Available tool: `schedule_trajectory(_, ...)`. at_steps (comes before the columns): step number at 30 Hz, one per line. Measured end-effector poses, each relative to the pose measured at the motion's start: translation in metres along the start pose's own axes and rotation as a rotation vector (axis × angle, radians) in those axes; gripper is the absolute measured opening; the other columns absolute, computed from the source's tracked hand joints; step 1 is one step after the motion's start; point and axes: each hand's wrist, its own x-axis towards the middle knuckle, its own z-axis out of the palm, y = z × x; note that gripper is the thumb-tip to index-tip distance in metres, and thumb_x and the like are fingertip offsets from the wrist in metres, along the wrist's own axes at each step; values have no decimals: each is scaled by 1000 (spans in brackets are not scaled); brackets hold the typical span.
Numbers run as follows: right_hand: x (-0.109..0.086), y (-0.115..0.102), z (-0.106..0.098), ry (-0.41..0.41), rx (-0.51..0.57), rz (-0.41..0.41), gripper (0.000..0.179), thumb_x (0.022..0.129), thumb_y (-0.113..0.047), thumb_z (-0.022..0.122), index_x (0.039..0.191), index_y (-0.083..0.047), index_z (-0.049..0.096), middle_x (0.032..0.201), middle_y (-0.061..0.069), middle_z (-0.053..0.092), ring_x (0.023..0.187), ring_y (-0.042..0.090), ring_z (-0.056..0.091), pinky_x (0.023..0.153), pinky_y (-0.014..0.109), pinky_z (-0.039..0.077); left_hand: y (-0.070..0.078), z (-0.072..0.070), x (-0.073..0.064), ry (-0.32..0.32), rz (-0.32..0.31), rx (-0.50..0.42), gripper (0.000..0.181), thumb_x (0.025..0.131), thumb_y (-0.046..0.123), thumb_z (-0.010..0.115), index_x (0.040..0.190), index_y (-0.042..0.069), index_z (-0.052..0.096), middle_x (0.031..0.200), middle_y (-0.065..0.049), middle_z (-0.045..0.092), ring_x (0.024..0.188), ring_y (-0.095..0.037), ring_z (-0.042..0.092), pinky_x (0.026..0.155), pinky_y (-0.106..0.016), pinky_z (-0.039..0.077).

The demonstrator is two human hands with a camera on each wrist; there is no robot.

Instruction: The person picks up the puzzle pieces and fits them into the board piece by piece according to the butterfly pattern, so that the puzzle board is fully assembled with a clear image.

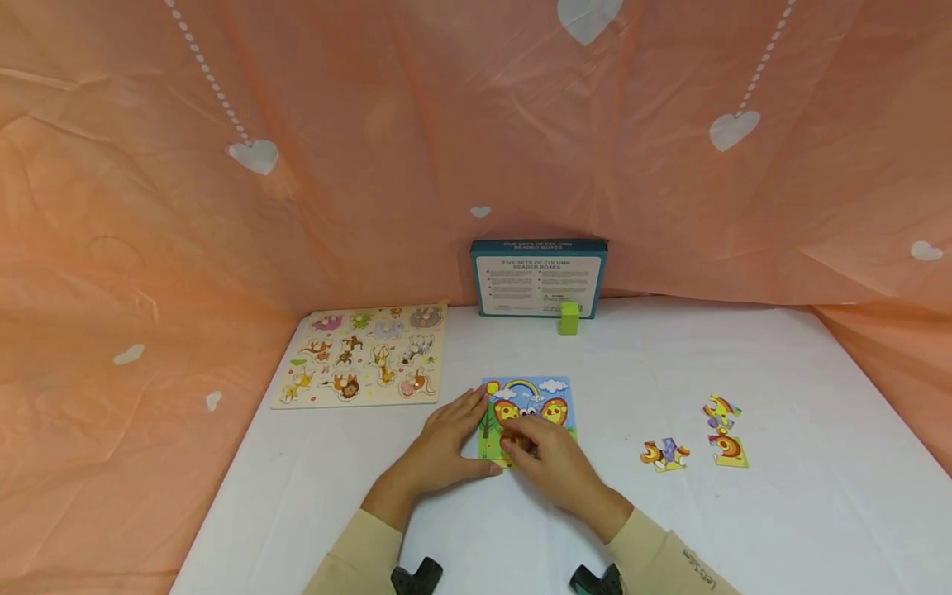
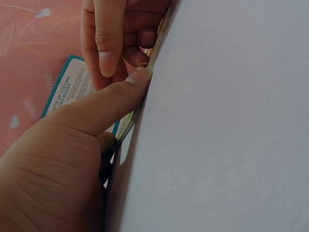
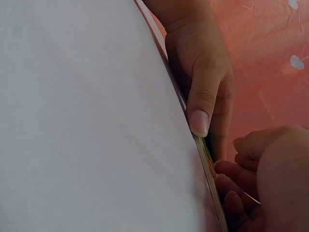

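Holding the puzzle board [image 1: 531, 397] steady seems most important. It lies flat on the surface [image 1: 335, 463], with the left hand [image 1: 452, 442] spread around its corner: fingers at the left side, thumb at the near edge. The right hand [image 1: 554, 463] curls over the board; I cannot tell whether its grip pinches a piece. Gentle, level pressing should work best, because a tilted piece may catch. Three loose pieces [image 1: 731, 451] lie farther right, apart from the board.
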Motion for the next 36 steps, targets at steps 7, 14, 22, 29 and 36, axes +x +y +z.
schedule_trajectory(7,0,0,1,3,45,10,26,105,-10,74,130,-4,76,113,0,75,89,9,64,77,29,59,0,0,-1,0,-3,-7,105,89,56,85,168,5,40,179,-2,24,165,-26,16,130,-55,15)
schedule_trajectory(14,-6,2,-2,61,184,-9,28,104,-8,76,131,-2,74,109,2,75,86,13,67,74,28,59,-1,1,-1,3,-4,-9,105,89,56,85,168,5,40,179,-2,24,165,-25,16,130,-55,14)
schedule_trajectory(22,-21,5,-15,161,256,-71,28,102,0,75,130,1,73,106,4,72,87,16,67,69,27,58,-1,2,0,3,2,-2,106,89,56,86,169,6,38,179,-1,22,165,-24,15,130,-55,14)
schedule_trajectory(29,-39,14,-36,180,253,-94,31,102,5,72,132,3,70,110,10,76,90,17,70,73,28,60,0,2,0,0,5,-3,106,88,54,87,169,5,37,179,-2,22,165,-25,16,130,-54,13)
schedule_trajectory(36,-51,24,-68,198,291,-46,34,106,6,63,140,8,62,119,22,72,98,17,69,79,26,60,0,1,0,-7,-6,-17,106,89,54,87,169,5,37,180,-1,21,165,-25,14,130,-54,12)
